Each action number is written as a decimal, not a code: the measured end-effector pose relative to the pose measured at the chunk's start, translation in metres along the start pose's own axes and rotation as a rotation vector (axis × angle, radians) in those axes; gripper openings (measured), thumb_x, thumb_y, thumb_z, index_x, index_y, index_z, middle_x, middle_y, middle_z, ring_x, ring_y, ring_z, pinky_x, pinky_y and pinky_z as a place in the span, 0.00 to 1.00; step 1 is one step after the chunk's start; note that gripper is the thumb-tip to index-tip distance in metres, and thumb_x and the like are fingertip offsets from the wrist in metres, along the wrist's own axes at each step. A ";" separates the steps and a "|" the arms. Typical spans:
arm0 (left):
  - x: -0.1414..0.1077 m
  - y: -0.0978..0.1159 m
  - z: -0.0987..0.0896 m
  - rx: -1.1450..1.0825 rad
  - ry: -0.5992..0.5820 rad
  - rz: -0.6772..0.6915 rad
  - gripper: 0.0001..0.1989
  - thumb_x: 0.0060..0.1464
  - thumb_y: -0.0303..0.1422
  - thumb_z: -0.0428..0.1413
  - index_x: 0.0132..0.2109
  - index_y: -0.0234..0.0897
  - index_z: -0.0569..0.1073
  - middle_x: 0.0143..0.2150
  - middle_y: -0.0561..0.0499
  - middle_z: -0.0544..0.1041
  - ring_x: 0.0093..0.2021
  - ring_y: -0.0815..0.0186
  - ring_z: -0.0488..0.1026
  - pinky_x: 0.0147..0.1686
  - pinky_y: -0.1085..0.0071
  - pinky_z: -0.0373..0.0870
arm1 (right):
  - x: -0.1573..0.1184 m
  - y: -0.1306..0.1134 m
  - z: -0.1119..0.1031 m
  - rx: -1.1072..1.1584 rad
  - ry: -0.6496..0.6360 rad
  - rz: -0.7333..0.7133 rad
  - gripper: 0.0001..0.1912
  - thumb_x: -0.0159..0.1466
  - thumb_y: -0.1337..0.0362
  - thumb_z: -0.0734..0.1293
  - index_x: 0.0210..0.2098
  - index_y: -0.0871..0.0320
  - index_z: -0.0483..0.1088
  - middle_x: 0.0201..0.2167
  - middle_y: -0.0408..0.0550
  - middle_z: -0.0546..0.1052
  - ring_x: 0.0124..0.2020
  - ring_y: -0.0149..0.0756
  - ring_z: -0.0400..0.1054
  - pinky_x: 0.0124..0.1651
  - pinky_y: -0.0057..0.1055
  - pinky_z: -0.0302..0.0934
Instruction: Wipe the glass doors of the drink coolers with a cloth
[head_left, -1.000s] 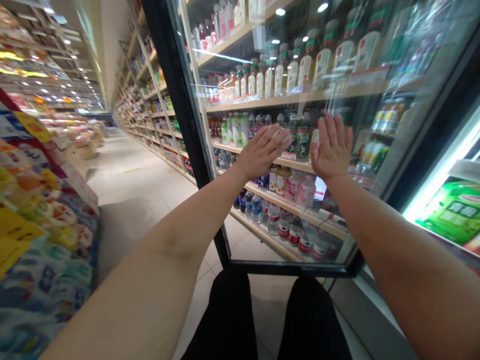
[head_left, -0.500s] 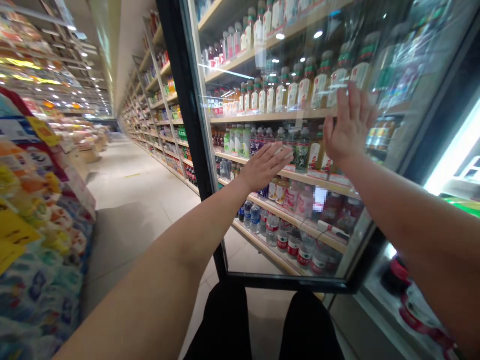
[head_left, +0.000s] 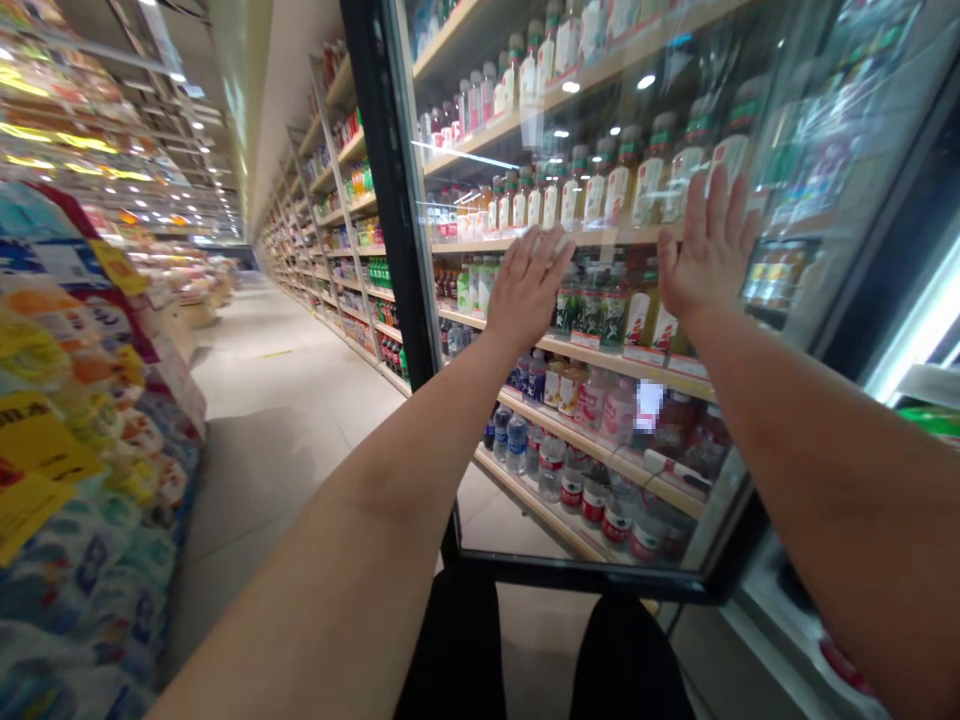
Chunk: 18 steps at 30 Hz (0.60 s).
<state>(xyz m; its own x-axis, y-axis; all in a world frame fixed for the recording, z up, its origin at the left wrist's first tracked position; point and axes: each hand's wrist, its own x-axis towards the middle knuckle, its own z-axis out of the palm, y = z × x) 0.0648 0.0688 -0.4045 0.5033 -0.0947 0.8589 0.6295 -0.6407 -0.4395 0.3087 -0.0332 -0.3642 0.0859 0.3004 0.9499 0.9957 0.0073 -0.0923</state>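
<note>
A black-framed glass door [head_left: 577, 572] stands open in front of me. My left hand [head_left: 529, 288] is at the middle of the glass, its palm towards the pane and its fingers pointing up. Further right, my right hand [head_left: 709, 245] is also raised flat to the glass with the fingers spread. Neither hand holds anything. Whether both palms fully touch the pane cannot be made out. Through the glass show rows of bottles with white labels [head_left: 595, 198], dark green-labelled bottles [head_left: 587, 310] and clear water bottles [head_left: 551, 462] on wooden shelves.
Piled packages [head_left: 82, 430] with yellow signs [head_left: 45, 440] rise at the left edge. A pale tiled aisle [head_left: 277, 420] runs into the distance beside long stocked shelves [head_left: 349, 220]. At the right is a lit cooler interior [head_left: 911, 320]. My knees show below the door.
My left hand has moved up the glass, its fingers now pointing more upward. My right hand remains raised at the pane. The view has shifted slightly to the left.
</note>
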 end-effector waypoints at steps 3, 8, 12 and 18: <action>-0.002 0.013 0.003 -0.013 -0.149 0.239 0.28 0.72 0.22 0.42 0.75 0.35 0.58 0.78 0.44 0.56 0.80 0.54 0.37 0.78 0.48 0.42 | -0.002 0.004 -0.001 -0.026 -0.036 -0.016 0.39 0.75 0.45 0.47 0.80 0.52 0.37 0.79 0.40 0.35 0.80 0.48 0.27 0.79 0.59 0.29; 0.012 0.005 0.003 -0.003 -0.128 0.254 0.27 0.74 0.25 0.38 0.76 0.37 0.56 0.78 0.52 0.56 0.80 0.58 0.33 0.79 0.50 0.39 | -0.009 0.012 0.005 -0.047 -0.065 -0.063 0.39 0.74 0.43 0.44 0.80 0.46 0.31 0.79 0.33 0.29 0.80 0.45 0.22 0.79 0.59 0.26; 0.016 0.007 0.006 0.036 -0.007 0.052 0.30 0.71 0.22 0.39 0.76 0.35 0.57 0.78 0.48 0.56 0.80 0.55 0.32 0.79 0.47 0.38 | -0.011 0.014 0.014 0.031 0.003 -0.031 0.38 0.73 0.41 0.46 0.79 0.39 0.32 0.78 0.27 0.30 0.80 0.43 0.25 0.79 0.56 0.24; 0.006 0.020 -0.001 0.020 -0.330 0.506 0.27 0.72 0.25 0.44 0.75 0.34 0.59 0.78 0.47 0.56 0.79 0.54 0.46 0.78 0.49 0.47 | -0.012 0.016 0.016 0.036 0.015 -0.046 0.39 0.75 0.43 0.48 0.80 0.49 0.38 0.79 0.35 0.36 0.80 0.48 0.30 0.78 0.60 0.29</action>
<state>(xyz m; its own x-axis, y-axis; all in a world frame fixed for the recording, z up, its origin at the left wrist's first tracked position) 0.0796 0.0551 -0.4082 0.8982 -0.1406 0.4165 0.2734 -0.5632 -0.7798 0.3229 -0.0211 -0.3824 0.0404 0.2851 0.9577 0.9967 0.0555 -0.0585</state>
